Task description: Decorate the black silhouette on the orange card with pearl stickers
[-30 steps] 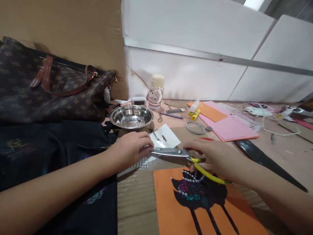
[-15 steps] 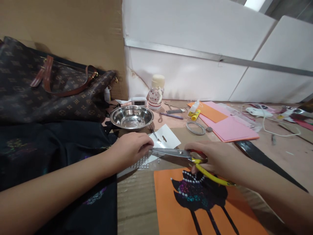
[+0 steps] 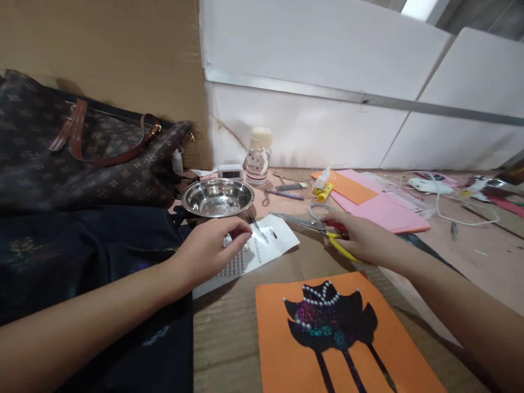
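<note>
My right hand (image 3: 354, 234) grips a pair of scissors (image 3: 301, 221) by their red and yellow handles, blades pointing left. Over the white card of stick-on pearls (image 3: 282, 244), my left hand (image 3: 215, 251) is closed in a pinch; whatever its fingertips hold is too small to make out. Rows of pearls on the card lie partly under that hand. Tweezers (image 3: 254, 219) rest across the card's upper edge. Nearest me lies an orange sheet (image 3: 272, 349) bearing a black cut-out flower shape (image 3: 333, 319) with glitter, strung pearls and three dark stems.
Behind the card stands a steel bowl (image 3: 218, 197), with a small digital clock (image 3: 230, 172) and a bottle (image 3: 259, 158) beyond. A pen (image 3: 284, 194), glue bottles and pink paper (image 3: 380, 210) lie to the right. A brown handbag (image 3: 110, 158) and dark cloth (image 3: 94, 327) fill the left.
The scissors have drawn away from my left hand, up and to the right, uncovering the pearl card and the black flower shape. My left hand has shifted slightly left.
</note>
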The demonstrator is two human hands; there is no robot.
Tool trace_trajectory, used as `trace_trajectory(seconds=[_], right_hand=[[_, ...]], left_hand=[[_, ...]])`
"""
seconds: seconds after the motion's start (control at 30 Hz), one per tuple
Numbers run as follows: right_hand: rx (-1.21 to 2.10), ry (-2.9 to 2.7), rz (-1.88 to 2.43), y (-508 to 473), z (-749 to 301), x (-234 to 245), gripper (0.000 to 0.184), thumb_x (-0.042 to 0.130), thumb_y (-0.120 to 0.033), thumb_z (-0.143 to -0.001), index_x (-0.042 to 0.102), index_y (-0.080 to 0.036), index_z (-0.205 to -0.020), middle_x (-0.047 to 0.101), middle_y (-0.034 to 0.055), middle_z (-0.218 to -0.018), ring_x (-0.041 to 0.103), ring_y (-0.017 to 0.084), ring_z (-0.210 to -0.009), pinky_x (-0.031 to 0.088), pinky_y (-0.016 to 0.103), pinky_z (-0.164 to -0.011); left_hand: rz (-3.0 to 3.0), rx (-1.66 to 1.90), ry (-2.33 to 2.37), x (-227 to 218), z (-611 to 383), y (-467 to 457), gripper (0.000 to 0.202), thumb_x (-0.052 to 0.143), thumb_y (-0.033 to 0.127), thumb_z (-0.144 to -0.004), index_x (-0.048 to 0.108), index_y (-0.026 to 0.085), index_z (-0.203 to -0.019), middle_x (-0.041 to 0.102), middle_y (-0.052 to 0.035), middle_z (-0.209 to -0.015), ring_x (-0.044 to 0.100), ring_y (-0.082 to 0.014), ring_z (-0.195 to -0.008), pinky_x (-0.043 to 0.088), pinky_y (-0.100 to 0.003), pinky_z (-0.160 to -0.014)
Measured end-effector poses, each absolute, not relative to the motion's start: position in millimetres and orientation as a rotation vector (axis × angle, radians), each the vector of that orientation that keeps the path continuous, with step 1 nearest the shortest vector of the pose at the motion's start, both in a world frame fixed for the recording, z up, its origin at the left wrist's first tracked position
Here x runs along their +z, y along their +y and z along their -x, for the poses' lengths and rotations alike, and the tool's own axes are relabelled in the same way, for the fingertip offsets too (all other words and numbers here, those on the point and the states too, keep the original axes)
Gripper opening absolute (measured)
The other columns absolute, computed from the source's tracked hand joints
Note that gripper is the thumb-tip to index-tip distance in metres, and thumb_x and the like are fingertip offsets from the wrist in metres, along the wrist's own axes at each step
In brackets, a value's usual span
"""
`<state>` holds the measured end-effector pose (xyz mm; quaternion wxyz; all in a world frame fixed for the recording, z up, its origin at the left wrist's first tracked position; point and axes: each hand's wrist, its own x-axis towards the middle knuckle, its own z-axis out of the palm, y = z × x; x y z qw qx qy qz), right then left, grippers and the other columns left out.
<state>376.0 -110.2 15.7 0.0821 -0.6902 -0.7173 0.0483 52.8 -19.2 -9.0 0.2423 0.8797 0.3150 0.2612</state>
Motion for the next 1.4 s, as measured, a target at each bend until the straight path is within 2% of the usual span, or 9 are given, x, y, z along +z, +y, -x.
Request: trace_trajectory(seconds=[0.1, 0.2, 0.33, 0.4, 0.53, 0.7, 1.03, 1.23, 1.4], right_hand=[[0.108, -2.173, 1.994, -104, -381, 10, 0.041, 0.060, -0.021, -0.084, 0.065, -0.022, -0.125, 0.073, 0.0099, -0.115, 0.069, 0.029, -0.103, 0.053, 0.039, -0.083], [0.019, -2.132, 1.932, -112, -369, 19, 0.030, 0.055, -0.026, -0.092, 0.066, -0.020, -0.119, 0.070, 0.0130, -0.120, 0.066, 0.031, -0.110, 0.051, 0.043, -0.092], [0.208, -1.935, 1.700, -141, -326, 35, 0.016, 0.060, -0.037, -0.095, 0.069, -0.024, -0.092, 0.074, 0.0044, -0.091, 0.069, 0.023, -0.084, 0.053, 0.032, -0.074], [0.337, -1.920, 1.591, -155, -303, 36, 0.011, 0.062, -0.032, -0.094, 0.069, -0.026, -0.089, 0.074, 0.0005, -0.084, 0.069, 0.019, -0.078, 0.052, 0.028, -0.071], [0.531, -1.905, 1.424, -162, -276, 27, 0.002, 0.068, -0.025, -0.091, 0.069, -0.026, -0.092, 0.076, -0.0019, -0.093, 0.070, 0.016, -0.088, 0.053, 0.026, -0.080], [0.653, -1.910, 1.336, -158, -269, 26, 0.004, 0.071, -0.025, -0.090, 0.071, -0.023, -0.093, 0.078, 0.0009, -0.097, 0.072, 0.017, -0.093, 0.054, 0.027, -0.085], [0.609, -1.889, 1.397, -160, -263, 24, 0.009, 0.066, -0.019, -0.090, 0.074, -0.024, -0.087, 0.080, -0.0009, -0.089, 0.073, 0.015, -0.082, 0.055, 0.024, -0.076], [0.503, -2.024, 1.357, -160, -280, 19, 0.010, 0.065, -0.016, -0.091, 0.072, -0.021, -0.087, 0.076, -0.0005, -0.085, 0.068, 0.013, -0.077, 0.051, 0.023, -0.072], [0.548, -2.271, 1.417, -175, -305, 10, 0.009, 0.061, -0.021, -0.097, 0.070, -0.020, -0.096, 0.075, 0.0024, -0.087, 0.066, 0.015, -0.078, 0.049, 0.025, -0.071]], left_hand=[[-2.245, 0.704, 0.796, -4, -55, -41, 0.020, 0.050, 0.036, -0.100, 0.065, 0.023, -0.100, 0.071, 0.0000, -0.088, 0.067, -0.0169, -0.079, 0.054, -0.026, -0.069], [-1.948, 0.658, 0.731, -6, -56, -60, 0.023, 0.051, 0.043, -0.100, 0.060, 0.026, -0.114, 0.068, -0.0016, -0.098, 0.065, -0.0185, -0.089, 0.055, -0.029, -0.074], [-1.849, 0.588, 0.688, -12, -56, -72, 0.027, 0.048, 0.048, -0.101, 0.055, 0.029, -0.119, 0.066, -0.0024, -0.103, 0.064, -0.0213, -0.095, 0.054, -0.034, -0.080], [-1.865, 0.576, 0.684, -13, -58, -74, 0.028, 0.047, 0.049, -0.101, 0.056, 0.029, -0.119, 0.066, -0.0028, -0.104, 0.063, -0.0221, -0.097, 0.054, -0.034, -0.080], [-1.903, 0.544, 0.613, -10, -61, -78, 0.024, 0.046, 0.046, -0.103, 0.056, 0.029, -0.117, 0.067, -0.0017, -0.103, 0.063, -0.0219, -0.101, 0.053, -0.032, -0.079], [-1.946, 0.548, 0.553, -8, -62, -85, 0.021, 0.046, 0.042, -0.103, 0.056, 0.030, -0.116, 0.069, 0.0001, -0.101, 0.065, -0.0204, -0.096, 0.053, -0.032, -0.079], [-2.050, 0.562, 0.520, -7, -64, -87, 0.018, 0.048, 0.035, -0.101, 0.059, 0.028, -0.114, 0.070, 0.0006, -0.099, 0.066, -0.0190, -0.088, 0.053, -0.031, -0.074], [-2.394, 0.468, 0.469, -14, -60, -80, 0.014, 0.058, 0.030, -0.097, 0.064, 0.025, -0.086, 0.066, 0.0005, -0.082, 0.061, -0.0189, -0.077, 0.046, -0.030, -0.066], [-2.584, 0.337, 0.290, -18, -61, -81, 0.005, 0.067, 0.023, -0.091, 0.068, 0.026, -0.095, 0.068, -0.0021, -0.095, 0.062, -0.0220, -0.085, 0.047, -0.032, -0.069]])
